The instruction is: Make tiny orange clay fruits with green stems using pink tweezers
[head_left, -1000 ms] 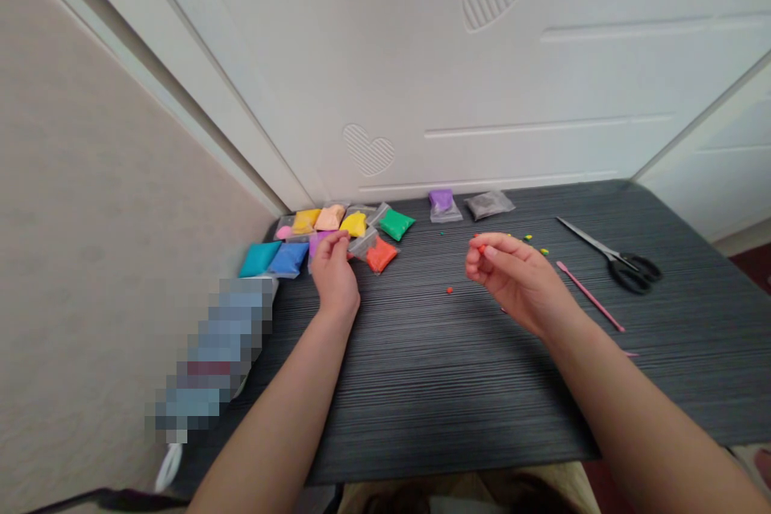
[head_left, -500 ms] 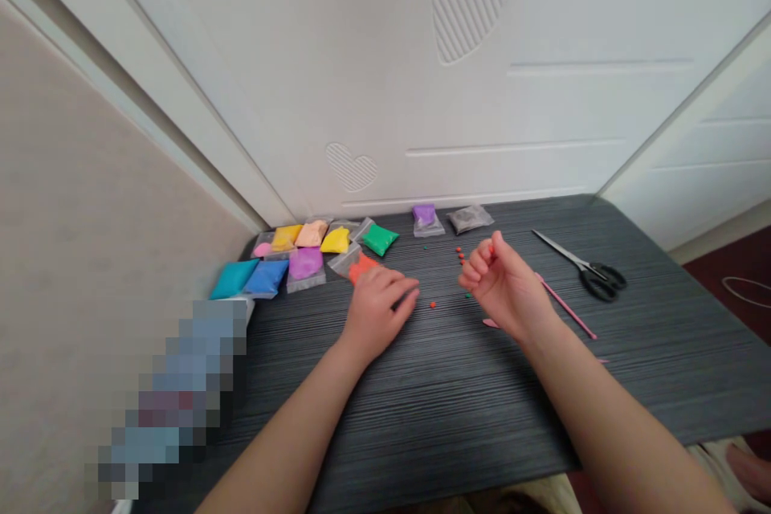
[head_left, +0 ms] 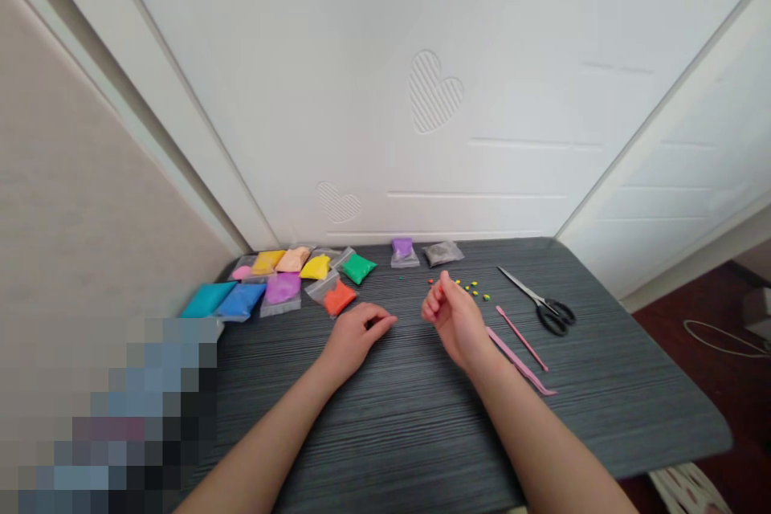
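My right hand (head_left: 453, 320) is raised over the middle of the table, fingers curled and thumb against the fingertips. A small orange clay ball showed in that pinch a moment ago; the fingers hide it now. Lying low over the table, my left hand (head_left: 355, 337) has its fingers loosely stretched and thumb slightly apart, nothing seen in it. Just beyond it is an orange clay bag (head_left: 339, 297). A tiny orange ball (head_left: 430, 281) and several yellow-green bits (head_left: 486, 297) lie behind my right hand. Pink tweezers (head_left: 521, 363) lie partly beneath my right wrist.
A pink stick tool (head_left: 523, 340) and black-handled scissors (head_left: 554, 315) lie to the right. Several clay bags, among them a green bag (head_left: 360, 267), a purple bag (head_left: 402, 250) and a grey bag (head_left: 443, 253), line the back. A white panel (head_left: 337, 96) rises behind the table (head_left: 385, 434).
The view has shifted, uncovering the tweezers and yellow-green bits. My left hand has drawn back from the orange bag, its fingers closer together. The lone orange ball between my hands no longer shows.
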Motion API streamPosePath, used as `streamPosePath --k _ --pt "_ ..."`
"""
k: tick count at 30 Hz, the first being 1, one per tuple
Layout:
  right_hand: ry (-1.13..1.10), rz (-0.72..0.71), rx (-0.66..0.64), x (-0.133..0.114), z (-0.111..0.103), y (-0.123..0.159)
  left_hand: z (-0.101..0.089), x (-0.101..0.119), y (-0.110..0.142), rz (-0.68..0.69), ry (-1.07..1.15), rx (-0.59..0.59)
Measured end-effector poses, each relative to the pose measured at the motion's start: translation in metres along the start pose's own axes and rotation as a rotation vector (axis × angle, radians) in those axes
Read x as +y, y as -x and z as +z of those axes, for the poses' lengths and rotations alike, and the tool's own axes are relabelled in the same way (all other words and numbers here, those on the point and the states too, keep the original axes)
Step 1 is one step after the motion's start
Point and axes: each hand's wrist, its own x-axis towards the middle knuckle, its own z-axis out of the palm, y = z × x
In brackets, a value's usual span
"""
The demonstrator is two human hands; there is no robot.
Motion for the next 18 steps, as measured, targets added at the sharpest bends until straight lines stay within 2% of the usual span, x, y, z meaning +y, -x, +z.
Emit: streamPosePath --k 4,6,10,11,18 --pt "0.248 -0.096 0.005 0.015 0.007 0.007 -0.003 0.002 0.0 -0.112 0.123 0.04" --pt "0.351 -0.14 -0.014 0.018 0.01 0.012 -0.006 -0.002 -0.001 -0.147 0.273 0.072" --pt "0.512 -0.209 -0.056 0.019 0.014 0.017 -0.015 -0.016 -0.004 -0.274 0.953 0.125" --pt "0.541 -0.22 -0.053 0.019 0.014 0.017 -0.018 -0.02 -0.005 -0.293 1.057 0.132" --pt "0.655 -0.272 -0.006 0.021 0.011 0.014 -0.028 -0.035 -0.004 -0.347 1.245 0.167"
